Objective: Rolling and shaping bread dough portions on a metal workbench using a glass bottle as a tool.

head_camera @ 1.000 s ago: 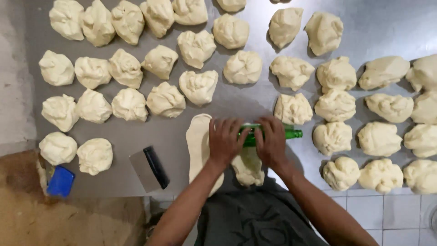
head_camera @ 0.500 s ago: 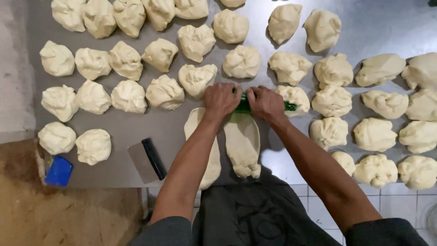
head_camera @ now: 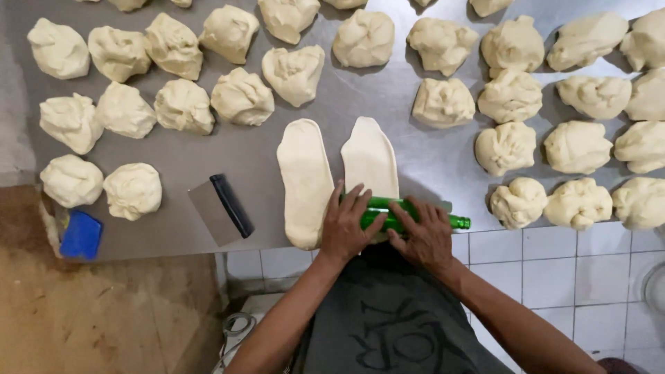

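Observation:
A green glass bottle (head_camera: 388, 214) lies on its side at the near edge of the steel table (head_camera: 388, 104). My left hand (head_camera: 344, 225) and my right hand (head_camera: 424, 234) both press flat on it, fingers spread. Under the bottle's far side lies a flattened oval of dough (head_camera: 370, 159). A second flattened oval (head_camera: 305, 180) lies just left of it, beside my left hand.
Several rough dough lumps (head_camera: 242, 98) cover the table to the left, back and right (head_camera: 577, 146). A metal bench scraper with a black handle (head_camera: 220, 207) lies left of the ovals. A blue scraper (head_camera: 81, 235) sits at the table's left corner. White tiled floor is at the right.
My hands and the bottle have rolled back from the far end of the right dough oval to the near table edge. That oval now shows flattened and long.

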